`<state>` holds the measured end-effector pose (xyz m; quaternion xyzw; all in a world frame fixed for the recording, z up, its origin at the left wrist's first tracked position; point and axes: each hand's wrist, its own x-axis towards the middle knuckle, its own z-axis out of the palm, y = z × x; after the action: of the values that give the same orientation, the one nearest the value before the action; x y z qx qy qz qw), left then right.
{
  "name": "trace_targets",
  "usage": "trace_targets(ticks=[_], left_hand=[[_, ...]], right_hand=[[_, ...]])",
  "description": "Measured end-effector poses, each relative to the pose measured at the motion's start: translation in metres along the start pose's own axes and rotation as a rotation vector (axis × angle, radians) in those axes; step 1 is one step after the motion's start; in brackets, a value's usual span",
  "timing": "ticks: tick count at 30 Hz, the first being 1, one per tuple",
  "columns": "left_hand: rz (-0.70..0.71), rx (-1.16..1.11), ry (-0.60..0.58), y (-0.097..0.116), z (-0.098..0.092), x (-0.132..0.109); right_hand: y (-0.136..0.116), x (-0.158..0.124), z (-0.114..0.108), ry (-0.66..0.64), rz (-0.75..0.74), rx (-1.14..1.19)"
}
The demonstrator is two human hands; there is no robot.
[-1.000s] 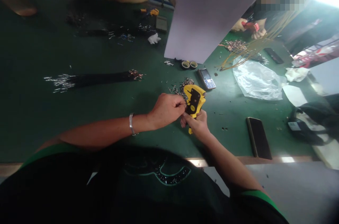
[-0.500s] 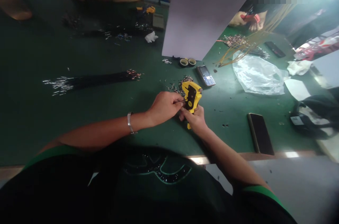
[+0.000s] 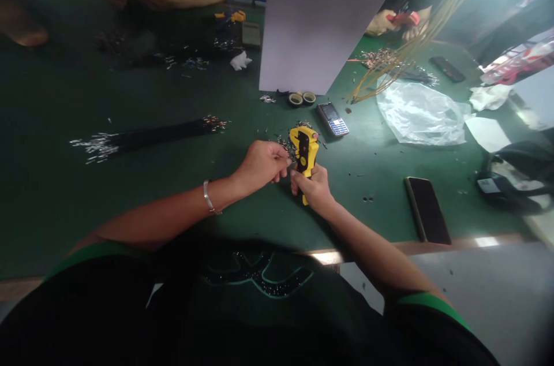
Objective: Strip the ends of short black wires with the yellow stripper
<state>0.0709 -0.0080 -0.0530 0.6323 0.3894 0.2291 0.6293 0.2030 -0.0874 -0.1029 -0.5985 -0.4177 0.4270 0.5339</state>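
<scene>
Right hand (image 3: 312, 190) grip closed round yellow wire stripper (image 3: 304, 149), left hand (image 3: 262, 167) grip narrow at its mouth, anything pinched too thin to tell; slack fingers could drop it among loose metal terminals (image 3: 288, 144) just beside stripper.

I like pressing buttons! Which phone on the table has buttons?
The small keypad phone near the two tape rolls; the black phone by the table edge has a flat face.

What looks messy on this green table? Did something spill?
Yes, tiny metal bits lie scattered in a loose heap on the green bench top. They sit right beside the yellow wire stripper in the person's right hand. They look spilled because they are spread loose on the bench, not held in a box or tray.
</scene>
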Motion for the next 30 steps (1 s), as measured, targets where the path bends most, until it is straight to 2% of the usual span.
trace_targets(ticks=[8,13,17,21,27,30], left_hand=[[0.024,0.027,0.048,-0.003,-0.002,0.007],[0.049,0.044,0.094,-0.008,-0.002,0.013],[0.077,0.069,0.084,-0.011,-0.004,0.016],[0.074,0.065,0.158,-0.009,-0.008,0.018],[0.048,0.015,0.165,0.004,-0.016,0.016],[0.053,-0.019,0.166,0.009,-0.022,0.016]], right_hand=[[0.000,0.004,0.001,0.028,0.015,0.017],[0.002,0.006,0.002,0.001,-0.010,0.051],[0.002,0.008,0.002,0.021,0.000,0.036],[0.003,0.010,0.000,-0.027,0.020,0.094],[0.001,0.010,-0.014,-0.125,0.089,0.273],[-0.005,0.008,-0.023,-0.167,0.128,0.285]])
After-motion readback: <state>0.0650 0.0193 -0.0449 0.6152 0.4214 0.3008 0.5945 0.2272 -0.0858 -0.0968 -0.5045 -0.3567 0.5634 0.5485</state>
